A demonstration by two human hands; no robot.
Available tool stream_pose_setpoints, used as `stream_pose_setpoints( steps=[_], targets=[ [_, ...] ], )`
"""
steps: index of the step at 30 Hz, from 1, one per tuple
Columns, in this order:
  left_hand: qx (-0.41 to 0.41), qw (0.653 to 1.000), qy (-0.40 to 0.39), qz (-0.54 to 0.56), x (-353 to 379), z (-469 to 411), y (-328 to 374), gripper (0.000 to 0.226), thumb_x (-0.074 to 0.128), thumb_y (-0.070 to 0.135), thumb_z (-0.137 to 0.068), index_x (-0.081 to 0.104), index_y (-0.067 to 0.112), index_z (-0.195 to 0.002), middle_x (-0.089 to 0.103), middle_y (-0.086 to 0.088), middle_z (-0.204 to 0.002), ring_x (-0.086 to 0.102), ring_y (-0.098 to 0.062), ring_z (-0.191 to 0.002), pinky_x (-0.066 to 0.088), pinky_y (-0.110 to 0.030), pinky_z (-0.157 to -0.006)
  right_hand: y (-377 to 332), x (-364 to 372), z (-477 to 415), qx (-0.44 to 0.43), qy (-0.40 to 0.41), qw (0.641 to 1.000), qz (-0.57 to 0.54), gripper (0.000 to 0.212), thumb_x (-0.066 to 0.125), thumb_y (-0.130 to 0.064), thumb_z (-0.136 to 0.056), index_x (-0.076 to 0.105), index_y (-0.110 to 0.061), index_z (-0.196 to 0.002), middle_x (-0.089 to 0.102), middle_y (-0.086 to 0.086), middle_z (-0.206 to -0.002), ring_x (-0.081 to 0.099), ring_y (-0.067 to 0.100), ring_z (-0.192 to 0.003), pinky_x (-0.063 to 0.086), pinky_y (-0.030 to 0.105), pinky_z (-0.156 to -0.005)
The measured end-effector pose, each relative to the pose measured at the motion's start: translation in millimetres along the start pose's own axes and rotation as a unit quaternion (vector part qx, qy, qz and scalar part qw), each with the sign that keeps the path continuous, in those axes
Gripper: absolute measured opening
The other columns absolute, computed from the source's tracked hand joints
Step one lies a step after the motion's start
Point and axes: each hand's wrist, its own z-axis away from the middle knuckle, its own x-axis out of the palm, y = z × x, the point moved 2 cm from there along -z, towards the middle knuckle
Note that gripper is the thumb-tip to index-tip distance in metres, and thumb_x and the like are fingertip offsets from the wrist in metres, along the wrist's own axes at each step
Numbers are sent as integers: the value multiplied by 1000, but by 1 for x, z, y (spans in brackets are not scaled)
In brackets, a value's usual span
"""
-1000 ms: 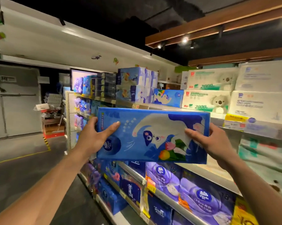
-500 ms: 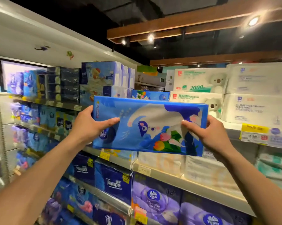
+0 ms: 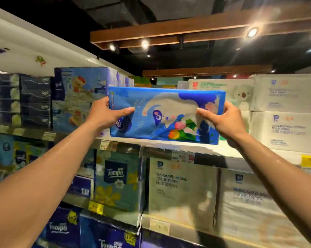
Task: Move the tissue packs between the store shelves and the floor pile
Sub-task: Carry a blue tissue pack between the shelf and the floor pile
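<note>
Under the ceiling spotlights (image 3: 145,45), the store's top shelf (image 3: 196,146) carries white packs (image 3: 285,129) at your right. You hold the blue tissue pack (image 3: 165,108) level, its lower edge right at that shelf's board. Your left hand (image 3: 104,117) and right hand (image 3: 224,120) clamp its ends, fingers curled round, thumbs on its front.

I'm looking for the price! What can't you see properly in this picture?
All in the head view:
- Price tag: too blurred to read.
- Fingers of left hand and right hand: hidden behind the blue tissue pack.
- Whether the pack touches the top shelf: its lower edge hides that.
- Floor pile: outside the frame.
</note>
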Motion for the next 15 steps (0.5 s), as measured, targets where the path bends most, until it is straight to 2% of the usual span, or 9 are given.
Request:
stream_pose_setpoints(
  steps=[2,5,6,8,10,12,13,15],
  targets=[
    [5,1000,-13,-7,6,-32,-19,43,89,47,-66,70,28,-100,75,5,-106,71,-13,-95,59,-42,-89,13,19,-20,6,6,1000,9,58,90,-51,-60,71,-24,-108,77,-4,-101,74,16,-95,61,46,-88],
    [15,999,-27,-11,20,-77,-55,36,89,40,-70,71,27,-98,75,2,-106,70,-14,-95,58,-42,-90,37,48,-45,16,21,999,28,44,90,-38,-68,71,-22,-104,77,-3,-99,74,16,-93,59,46,-91],
    [18,999,-38,-13,25,-94,-69,36,90,36,-70,71,26,-100,74,1,-105,70,-15,-94,58,-44,-91,46,59,-52,20,26,999,35,44,90,-37,-69,72,-20,-105,78,-3,-98,74,15,-90,60,45,-90],
    [8,998,-62,-18,37,-121,-97,42,92,30,-68,67,25,-102,73,1,-106,69,-17,-96,57,-47,-93,66,80,-64,37,23,997,56,61,90,-47,-59,72,-15,-107,78,-1,-96,74,14,-85,61,41,-86],
    [-7,997,-63,-39,49,-143,-122,66,94,31,-65,55,21,-118,67,-2,-120,66,-23,-107,54,-47,-97,86,98,-73,69,12,995,72,68,90,-51,-52,72,-14,-106,79,0,-94,75,20,-86,62,39,-79],
    [-14,994,-68,-90,60,-154,-135,91,92,34,-67,39,16,-139,58,-7,-132,60,-28,-117,50,-44,-98,101,114,-77,90,-6,992,90,48,91,-37,-65,71,-16,-103,78,-1,-90,73,18,-78,57,26,-61],
    [-15,989,-86,-123,66,-159,-142,100,90,35,-70,29,15,-147,56,-8,-133,58,-30,-117,49,-42,-95,107,121,-79,98,-16,990,105,36,89,-29,-73,70,-17,-102,76,-2,-87,69,14,-71,50,18,-50],
    [-19,971,-124,-203,76,-161,-150,118,86,37,-75,5,14,-158,50,-10,-134,54,-32,-117,44,-41,-93,116,131,-85,127,-22,981,144,35,84,-28,-81,63,-21,-108,72,-3,-87,63,8,-65,39,13,-39]
  ],
)
